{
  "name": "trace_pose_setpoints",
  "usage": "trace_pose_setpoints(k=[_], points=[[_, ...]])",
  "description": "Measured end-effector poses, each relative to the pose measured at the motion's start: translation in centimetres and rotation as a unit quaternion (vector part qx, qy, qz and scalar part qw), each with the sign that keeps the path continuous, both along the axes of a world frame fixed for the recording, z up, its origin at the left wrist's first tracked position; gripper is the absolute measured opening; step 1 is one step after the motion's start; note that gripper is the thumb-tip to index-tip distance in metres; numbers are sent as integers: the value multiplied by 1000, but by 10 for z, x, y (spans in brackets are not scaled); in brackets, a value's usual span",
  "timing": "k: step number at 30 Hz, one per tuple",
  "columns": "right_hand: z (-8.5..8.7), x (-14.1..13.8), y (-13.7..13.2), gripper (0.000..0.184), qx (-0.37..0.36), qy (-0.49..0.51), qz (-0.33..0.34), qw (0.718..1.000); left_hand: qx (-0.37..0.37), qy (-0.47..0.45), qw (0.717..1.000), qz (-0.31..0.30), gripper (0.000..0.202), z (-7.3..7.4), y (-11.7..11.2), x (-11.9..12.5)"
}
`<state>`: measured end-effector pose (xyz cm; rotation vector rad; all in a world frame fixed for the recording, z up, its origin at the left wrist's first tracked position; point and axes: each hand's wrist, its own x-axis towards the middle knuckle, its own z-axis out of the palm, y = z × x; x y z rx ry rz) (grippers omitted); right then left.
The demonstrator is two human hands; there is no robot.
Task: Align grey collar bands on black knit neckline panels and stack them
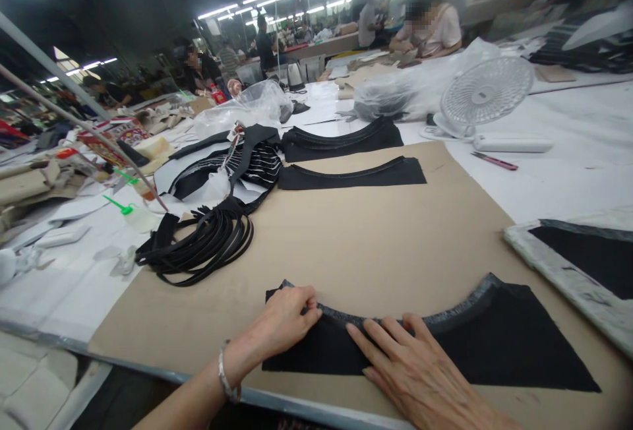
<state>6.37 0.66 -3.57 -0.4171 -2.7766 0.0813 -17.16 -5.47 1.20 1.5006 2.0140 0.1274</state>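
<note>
A black fabric panel (514,344) with a curved, greyish upper edge lies flat on brown paperboard (346,239) at the table's front. My left hand (291,311) pinches the panel's curved edge near its left end, fingertips curled together. Spread over the middle of the panel, my right hand (410,357) presses with its fingers stretched out along the curve. Farther back on the board lies a similar black panel (356,176), with a stack of such panels (341,140) behind it.
Left of the board is a coil of black strips (202,245), beside striped black pieces (257,159). A green-capped bottle (138,217) stands farther left. On the right are a framed board (583,291), a pink cutter (494,161) and a white fan (484,97). Other people sit at the back.
</note>
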Motion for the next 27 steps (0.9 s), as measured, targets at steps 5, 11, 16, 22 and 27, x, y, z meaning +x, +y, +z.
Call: trace_pose_setpoints(k=[5, 11, 16, 22, 27], points=[[-4, -3, 1, 32, 10, -12, 28, 999, -1, 3, 1000, -3, 15, 0, 1, -1], [1, -10, -1, 44, 20, -23, 36, 999, 5, 15, 1000, -2, 15, 0, 0, 1], [-5, -14, -3, 34, 17, -14, 22, 1000, 6, 18, 1000, 11, 11, 0, 1, 4], [-8, -20, 0, 29, 25, -12, 26, 999, 6, 12, 997, 69, 11, 4, -4, 2], [-4, -25, 4, 23, 3, -11, 46, 999, 10, -51, 995, 85, 10, 9, -10, -6]])
